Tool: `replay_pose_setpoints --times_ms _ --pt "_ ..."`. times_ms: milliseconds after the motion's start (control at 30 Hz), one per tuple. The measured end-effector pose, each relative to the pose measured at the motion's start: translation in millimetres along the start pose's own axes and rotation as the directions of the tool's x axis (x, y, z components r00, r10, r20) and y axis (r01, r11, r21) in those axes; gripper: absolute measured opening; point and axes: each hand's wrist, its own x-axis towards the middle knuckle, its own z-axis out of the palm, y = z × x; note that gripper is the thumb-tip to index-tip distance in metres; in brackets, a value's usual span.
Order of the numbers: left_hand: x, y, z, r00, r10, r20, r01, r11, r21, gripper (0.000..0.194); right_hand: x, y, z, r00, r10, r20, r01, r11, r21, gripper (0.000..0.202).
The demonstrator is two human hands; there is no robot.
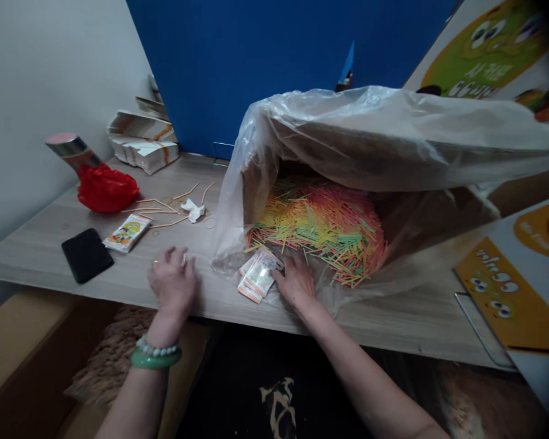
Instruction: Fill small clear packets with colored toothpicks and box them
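Observation:
My left hand hovers over the table's front edge, fingers loosely bent and apart, slightly blurred. A small pale spot shows at its fingertips; I cannot tell what it is. Beside it lies a printed packet stack. My right hand rests on clear plastic with its fingers spread at the near edge of a heap of thin coloured sticks. Its thumb is against a few small flat packets with orange-patterned ends. The sticks spill from a box lying on its side, lined with a clear plastic bag.
A black phone lies at left. Behind it are a red-wrapped cylinder, rubber bands and crumpled white paper. Stacked folded cards stand by the blue panel. Printed cartons stand at right; an open carton sits below.

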Motion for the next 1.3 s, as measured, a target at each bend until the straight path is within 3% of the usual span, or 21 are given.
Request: replay_pose_setpoints --times_ms 133,233,333,433,533,600,733,833,933,1100,1200,1300 --pt "-44 43 22.9 0.945 0.3 0.131 -0.256 0.926 -0.279 0.022 8 5 10 0.996 -0.026 -0.089 0.031 0.998 0.062 0.005" --pt "-57 67 35.8 0.902 0.388 0.187 -0.297 0.874 -0.385 0.021 10 12 10 0.992 -0.064 -0.109 0.083 0.98 0.179 0.013" --pt "-50 83 44.3 0.884 0.41 0.225 -0.286 0.855 -0.433 0.031 9 16 6 0.983 -0.148 -0.105 0.174 0.93 0.324 0.018" --pt "-35 95 52.8 0.87 0.406 0.28 -0.195 0.805 -0.559 0.047 8 16 0 0.961 -0.242 -0.134 0.277 0.855 0.439 0.023" --pt "-26 101 60.3 0.86 0.343 0.377 -0.033 0.775 -0.631 0.034 12 15 -5 0.946 -0.306 -0.104 0.316 0.813 0.49 0.026" --pt "-25 101 62.2 0.872 0.287 0.397 0.004 0.806 -0.592 0.032 16 15 -8 0.925 -0.366 -0.1 0.37 0.809 0.457 0.027" --pt "-27 100 58.9 0.908 0.308 0.284 -0.148 0.87 -0.469 0.057 22 15 -10 0.9 -0.413 -0.141 0.436 0.86 0.264 0.026" --pt "-27 101 56.2 0.9 0.363 0.243 -0.193 0.83 -0.524 0.041 24 13 -8 0.884 -0.449 -0.129 0.467 0.841 0.273 0.029" --pt "-23 105 55.4 0.887 0.387 0.254 -0.118 0.719 -0.685 0.009 28 10 -7 0.87 -0.487 -0.072 0.472 0.784 0.404 0.027" --pt "-17 108 49.9 0.862 0.255 0.439 0.225 0.582 -0.781 0.01 47 1 -23 0.854 -0.513 0.09 0.387 0.741 0.549 0.019" --pt "-15 106 43.5 0.851 0.154 0.502 0.399 0.432 -0.809 0.021 77 -6 -49 0.895 -0.445 -0.016 0.415 0.821 0.391 0.019" --pt "-17 99 38.2 0.818 0.121 0.563 0.488 0.371 -0.79 0.029 119 -7 -75 0.944 -0.263 -0.199 0.291 0.948 0.128 0.022"
